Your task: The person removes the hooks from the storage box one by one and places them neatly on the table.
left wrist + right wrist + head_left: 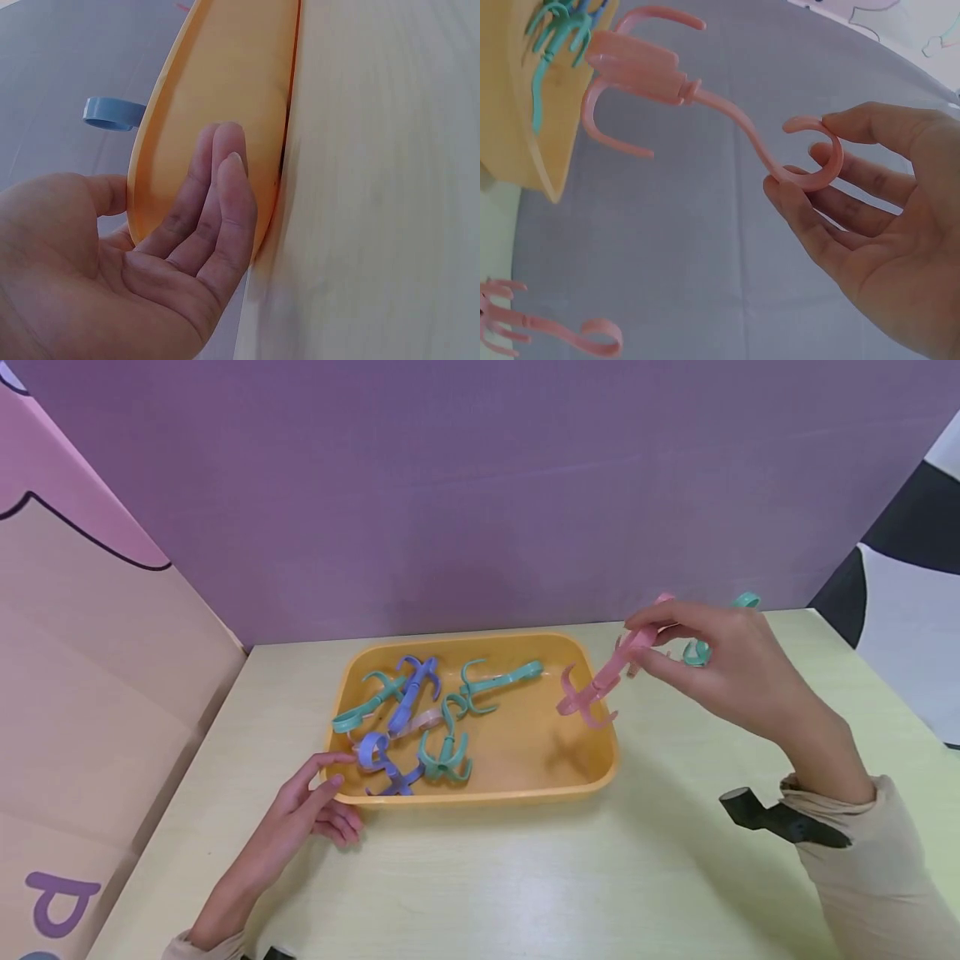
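Observation:
My right hand [738,672] pinches a pink multi-prong hook [606,677] by its curved top end, prongs hanging over the right side of the yellow tray [517,768]. In the right wrist view the hook [634,67] shows its C-shaped end between thumb and fingertips. My left hand [296,814] grips the tray's front left corner at the rim, several fingers along the outer wall [225,75]. Inside the tray, mostly to the left, lie several teal hooks [446,756], blue hooks [408,693] and a paler pink hook [423,722].
Behind my right hand stands a teal hook [697,652], partly hidden. Another pink hook [555,330] lies outside the tray in the right wrist view. A purple wall panel [487,502] borders the table's back; a printed panel [105,677] stands left.

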### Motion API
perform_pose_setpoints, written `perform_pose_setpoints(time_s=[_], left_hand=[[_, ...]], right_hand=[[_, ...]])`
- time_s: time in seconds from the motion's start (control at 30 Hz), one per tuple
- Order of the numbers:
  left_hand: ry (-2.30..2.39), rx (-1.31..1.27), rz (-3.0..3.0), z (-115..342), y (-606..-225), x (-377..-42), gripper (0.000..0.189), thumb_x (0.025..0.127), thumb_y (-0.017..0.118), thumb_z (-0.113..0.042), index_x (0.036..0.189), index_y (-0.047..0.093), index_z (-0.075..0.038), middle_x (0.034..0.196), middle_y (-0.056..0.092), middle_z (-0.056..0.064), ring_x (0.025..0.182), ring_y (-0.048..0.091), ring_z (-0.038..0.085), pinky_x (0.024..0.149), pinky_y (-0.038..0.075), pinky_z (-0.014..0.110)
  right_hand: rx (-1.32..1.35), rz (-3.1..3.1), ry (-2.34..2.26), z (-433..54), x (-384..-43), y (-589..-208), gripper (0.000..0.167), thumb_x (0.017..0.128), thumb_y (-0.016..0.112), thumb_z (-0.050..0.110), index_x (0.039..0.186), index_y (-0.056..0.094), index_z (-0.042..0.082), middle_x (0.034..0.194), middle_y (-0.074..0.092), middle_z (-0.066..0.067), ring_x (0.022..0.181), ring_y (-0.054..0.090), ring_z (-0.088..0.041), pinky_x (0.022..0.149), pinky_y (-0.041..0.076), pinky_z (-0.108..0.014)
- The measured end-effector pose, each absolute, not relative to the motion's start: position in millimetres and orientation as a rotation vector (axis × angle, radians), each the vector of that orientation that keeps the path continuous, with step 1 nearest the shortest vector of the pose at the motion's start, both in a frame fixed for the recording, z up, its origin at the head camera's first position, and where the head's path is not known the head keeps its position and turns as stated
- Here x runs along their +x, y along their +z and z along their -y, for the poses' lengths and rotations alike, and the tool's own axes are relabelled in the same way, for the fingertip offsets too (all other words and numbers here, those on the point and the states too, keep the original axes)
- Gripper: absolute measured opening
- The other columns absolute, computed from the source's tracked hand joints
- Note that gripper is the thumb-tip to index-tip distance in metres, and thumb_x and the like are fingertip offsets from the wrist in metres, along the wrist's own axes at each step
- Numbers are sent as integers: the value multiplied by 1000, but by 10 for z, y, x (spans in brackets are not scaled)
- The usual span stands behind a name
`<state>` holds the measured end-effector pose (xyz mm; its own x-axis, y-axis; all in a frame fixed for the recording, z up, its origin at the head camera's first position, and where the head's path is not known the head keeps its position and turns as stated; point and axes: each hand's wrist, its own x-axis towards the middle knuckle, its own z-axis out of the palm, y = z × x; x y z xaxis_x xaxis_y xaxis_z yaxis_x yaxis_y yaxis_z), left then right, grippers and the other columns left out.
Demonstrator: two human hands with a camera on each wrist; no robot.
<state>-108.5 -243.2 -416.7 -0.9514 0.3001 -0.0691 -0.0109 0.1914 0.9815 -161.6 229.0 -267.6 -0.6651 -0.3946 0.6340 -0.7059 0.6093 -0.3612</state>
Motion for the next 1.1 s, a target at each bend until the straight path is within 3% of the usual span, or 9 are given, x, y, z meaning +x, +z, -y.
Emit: perform_pose_setpoints(time_s=[0.23,0.43,0.63,0.83,1.1], left_hand=[[1831,282,-2220,2429,-4175,-1085,36,109,41,-32,140,40,-13,81,71,23,67,70,39,62,60,47],[1825,272,-2227,2427,-4180,-1080,36,109,41,-32,140,40,-13,81,71,23,67,70,38,62,60,47],[1822,259,-2234,2420,-4181,-1072,36,109,41,-32,139,40,-13,81,71,23,67,70,37,62,60,46],[1826,272,-2235,2421,-4177,-1077,36,109,41,-32,139,40,-13,80,71,23,67,70,37,62,60,47],[1821,279,-2242,2426,-4171,-1080,36,109,41,-32,140,40,-12,80,71,23,66,70,38,61,60,47]], right_hand=[[729,2318,813,-2477,-1591,-2603,34,81,81,-1,113,73,9,98,71,3,88,60,5,85,43,-5],[636,2266,805,-2591,-1573,-2540,30,82,80,2,111,73,6,93,64,21,86,60,7,87,42,-5],[558,2248,771,-2694,-1584,-2525,27,86,78,7,113,73,6,94,58,34,85,57,16,81,38,-7],[505,2201,788,-2814,-1636,-2521,23,87,75,8,110,75,5,91,58,36,82,57,18,72,36,-10],[452,2133,752,-2926,-1710,-2522,20,87,69,8,104,74,-2,87,55,36,80,54,19,75,36,-7]])
